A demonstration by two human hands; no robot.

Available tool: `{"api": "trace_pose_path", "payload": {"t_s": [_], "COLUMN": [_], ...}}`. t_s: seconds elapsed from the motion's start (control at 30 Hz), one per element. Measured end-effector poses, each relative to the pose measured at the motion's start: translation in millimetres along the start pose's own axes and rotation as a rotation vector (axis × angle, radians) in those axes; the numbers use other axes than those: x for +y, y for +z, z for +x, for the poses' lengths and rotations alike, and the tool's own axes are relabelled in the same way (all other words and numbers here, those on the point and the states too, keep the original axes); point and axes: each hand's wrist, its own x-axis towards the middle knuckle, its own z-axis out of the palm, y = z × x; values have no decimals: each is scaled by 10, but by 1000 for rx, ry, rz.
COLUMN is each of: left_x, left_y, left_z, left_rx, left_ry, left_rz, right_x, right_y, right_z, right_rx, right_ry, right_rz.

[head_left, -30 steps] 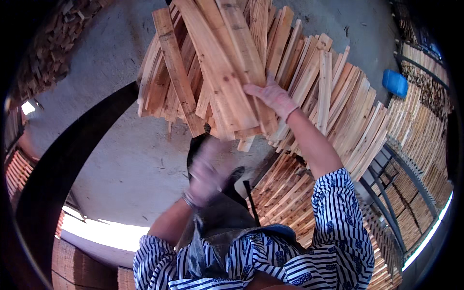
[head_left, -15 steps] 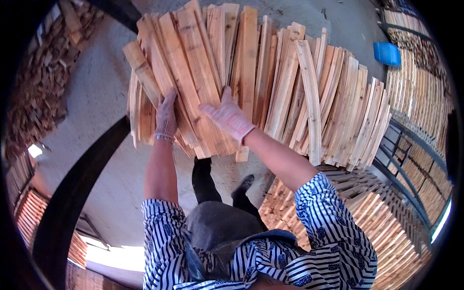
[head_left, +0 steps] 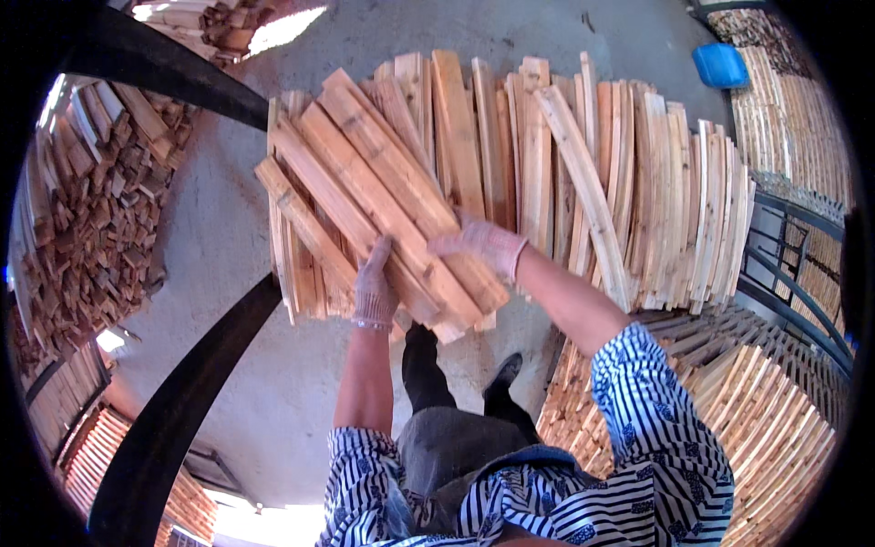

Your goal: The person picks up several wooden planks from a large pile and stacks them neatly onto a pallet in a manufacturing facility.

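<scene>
Several rough wooden boards [head_left: 394, 214] lie slanted across a long row of upright-stacked wooden slats [head_left: 538, 173], their near ends pointing right. My left hand [head_left: 374, 284], in a pale work glove, grips the left side of these boards near their lower ends. My gloved right hand [head_left: 481, 244] presses round their right side, with the thumb over the top face. A narrower wooden piece [head_left: 305, 219] slants beside the boards on the left. The undersides of the boards and some fingertips are hidden.
Dark metal bars [head_left: 196, 392] curve in at the left. A heap of wood offcuts [head_left: 100, 201] lies beyond them. More stacked slats [head_left: 729, 410] stand at lower right, near a metal frame [head_left: 788, 264]. A blue plastic container [head_left: 720, 67] is at far right.
The held boards have turned, their near ends swinging right and toward me, so they slant more across the row. Both hands have moved along with them. The whole view has shifted too.
</scene>
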Motion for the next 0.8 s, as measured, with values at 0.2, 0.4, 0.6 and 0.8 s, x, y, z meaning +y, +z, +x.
{"api": "trace_pose_path", "payload": {"t_s": [0.2,0.4,0.6,0.8], "left_x": [56,-219,-446,-297], "left_y": [-176,-49,-260,209], "left_z": [-510,-2258,-2469,-2897], "left_rx": [-104,-137,-199,-153], "left_ry": [-107,-371,-440,-301], "left_rz": [76,-79,54,229], "right_x": [-266,415,836,911], "right_y": [154,453,683,757], "right_z": [-718,-2326,-2708,-3298], "right_rx": [-116,-92,-134,46], "right_ry": [-22,71,253,-51], "right_rz": [62,18,233,384]}}
